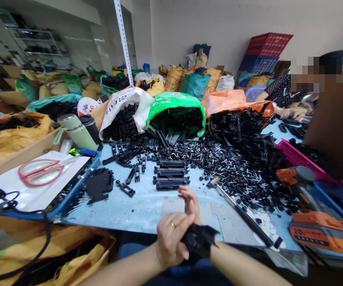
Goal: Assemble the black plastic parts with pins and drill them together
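Note:
My left hand (173, 240), with a ring on one finger, is closed on a black band-like piece (201, 240) at my right wrist. Blur hides whether that piece wraps all the way round. My right hand (191, 204) is raised just beyond, its fingers loosely stretched and apart, with nothing seen in them. Past the fingertips, several long black plastic parts (171, 174) lie in a stacked row on the blue tabletop (114, 214). Smaller black link parts (125, 188) lie to their left, near a flat black piece (98, 184).
Behind are a green sack (175, 99) of black parts and a heap of black-headed screws (227, 163). An orange cordless drill (323, 230) and a black-handled tool (245, 216) lie right. Red scissors (40, 172) rest left. A co-worker (287, 91) sits at far right.

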Motion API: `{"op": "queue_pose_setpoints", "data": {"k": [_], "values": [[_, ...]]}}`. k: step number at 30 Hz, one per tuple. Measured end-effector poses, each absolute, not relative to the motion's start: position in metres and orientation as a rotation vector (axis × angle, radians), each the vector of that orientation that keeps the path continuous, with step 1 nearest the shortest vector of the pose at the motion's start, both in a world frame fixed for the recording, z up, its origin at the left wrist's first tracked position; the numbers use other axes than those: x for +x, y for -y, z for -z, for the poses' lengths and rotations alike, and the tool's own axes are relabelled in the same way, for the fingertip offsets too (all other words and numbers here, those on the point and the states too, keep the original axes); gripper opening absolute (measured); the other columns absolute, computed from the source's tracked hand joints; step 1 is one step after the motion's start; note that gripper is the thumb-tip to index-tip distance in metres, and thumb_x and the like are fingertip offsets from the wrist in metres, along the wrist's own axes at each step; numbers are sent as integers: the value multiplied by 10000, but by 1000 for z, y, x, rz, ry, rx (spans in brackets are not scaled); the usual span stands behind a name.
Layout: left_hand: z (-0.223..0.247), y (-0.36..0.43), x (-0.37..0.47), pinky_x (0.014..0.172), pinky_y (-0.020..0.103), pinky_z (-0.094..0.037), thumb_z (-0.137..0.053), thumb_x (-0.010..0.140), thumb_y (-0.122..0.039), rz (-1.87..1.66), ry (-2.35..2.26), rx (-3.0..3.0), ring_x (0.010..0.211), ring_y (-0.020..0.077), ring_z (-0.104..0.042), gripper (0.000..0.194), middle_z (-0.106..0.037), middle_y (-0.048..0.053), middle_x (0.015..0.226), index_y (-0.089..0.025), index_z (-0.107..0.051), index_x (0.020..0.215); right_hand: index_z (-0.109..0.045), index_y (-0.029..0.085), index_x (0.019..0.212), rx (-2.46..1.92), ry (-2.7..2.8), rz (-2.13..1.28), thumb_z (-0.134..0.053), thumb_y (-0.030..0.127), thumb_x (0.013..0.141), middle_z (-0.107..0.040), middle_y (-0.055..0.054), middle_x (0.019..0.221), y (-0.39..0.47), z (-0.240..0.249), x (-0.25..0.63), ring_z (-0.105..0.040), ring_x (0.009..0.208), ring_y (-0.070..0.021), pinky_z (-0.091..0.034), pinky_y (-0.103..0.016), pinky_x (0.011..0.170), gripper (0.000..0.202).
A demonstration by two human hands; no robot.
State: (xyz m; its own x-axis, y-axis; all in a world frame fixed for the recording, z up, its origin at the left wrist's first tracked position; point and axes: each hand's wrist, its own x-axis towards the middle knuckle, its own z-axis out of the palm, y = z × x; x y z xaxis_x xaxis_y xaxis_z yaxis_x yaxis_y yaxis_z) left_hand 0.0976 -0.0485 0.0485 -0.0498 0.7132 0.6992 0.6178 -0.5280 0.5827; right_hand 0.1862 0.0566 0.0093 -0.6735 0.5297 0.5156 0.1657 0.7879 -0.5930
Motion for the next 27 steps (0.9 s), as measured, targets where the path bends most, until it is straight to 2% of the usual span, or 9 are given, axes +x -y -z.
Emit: {"op": "queue_pose_setpoints", "data": {"k": [3,6,9,13,15,18,21,24,27], "values": [[-25,36,66,741,396,-454,-250,845,-610,-1180,-1835,2371,934,269,-553,637,-609,148,992,-175,-482,1248,-479,215,1034,-662,2109,-657,-337,381,905,-481,-103,1174,-120,-18,162,-421,1137,-236,-344,-408,960,254],[-8,23,46,852,466,-392,-487,825,-481,-694,-2018,2415,1026,285,-506,433,-601,110,1046,-229,-541,1173,-537,193,955,-822,2293,-632,-421,361,885,-545,-92,1077,-193,-35,125,-445,1071,-229,-318,-395,964,216],[-3,6,40,881,472,-359,-580,804,-375,-542,-2154,2327,1048,272,-486,385,-592,88,1065,-244,-536,1163,-540,183,1008,-894,2345,-656,-520,354,842,-550,-101,1085,-245,-42,72,-423,1078,-251,-289,-417,967,240],[-15,-15,16,937,459,-329,-502,845,-424,-643,-2276,2239,1120,268,-436,461,-550,118,1136,-178,-462,1233,-443,116,1160,-1009,2294,-754,-603,309,790,-558,-158,1043,-275,-38,12,-416,1071,-295,-275,-481,936,447],[-24,-20,-12,907,438,-363,-445,871,-370,-657,-2541,1993,1106,275,-442,441,-534,156,1140,-114,-447,1230,-428,98,1168,-1032,2255,-837,-634,289,760,-567,-157,996,-283,-37,-3,-443,1034,-291,-300,-473,912,496],[-30,-22,-61,804,429,-422,-455,826,-300,-408,-2885,1479,1016,314,-487,345,-558,190,1025,-61,-549,1056,-396,103,1203,-1004,2194,-1006,-609,342,767,-573,-97,884,-288,-41,-6,-523,858,-219,-400,-392,802,541],[-23,-22,-91,788,426,-431,-457,807,-300,-190,-2876,1359,996,329,-501,279,-572,183,976,-76,-585,913,-359,131,1249,-911,2144,-1192,-503,400,811,-539,-17,761,-279,-46,10,-514,629,-128,-448,-297,632,534],[-20,-19,-95,804,403,-427,-386,841,-214,-202,-2842,1440,971,296,-534,236,-581,157,949,-88,-549,956,-447,170,1185,-776,2126,-1360,-516,389,777,-514,16,726,-251,-51,47,-480,556,-91,-442,-252,558,469],[-38,-7,-87,754,343,-447,-343,859,-173,-256,-2782,1515,852,232,-584,215,-561,132,978,-117,-518,971,-539,160,1014,-594,2078,-1515,-589,366,721,-541,-7,780,-213,-57,105,-522,642,-117,-451,-263,593,361]]}}
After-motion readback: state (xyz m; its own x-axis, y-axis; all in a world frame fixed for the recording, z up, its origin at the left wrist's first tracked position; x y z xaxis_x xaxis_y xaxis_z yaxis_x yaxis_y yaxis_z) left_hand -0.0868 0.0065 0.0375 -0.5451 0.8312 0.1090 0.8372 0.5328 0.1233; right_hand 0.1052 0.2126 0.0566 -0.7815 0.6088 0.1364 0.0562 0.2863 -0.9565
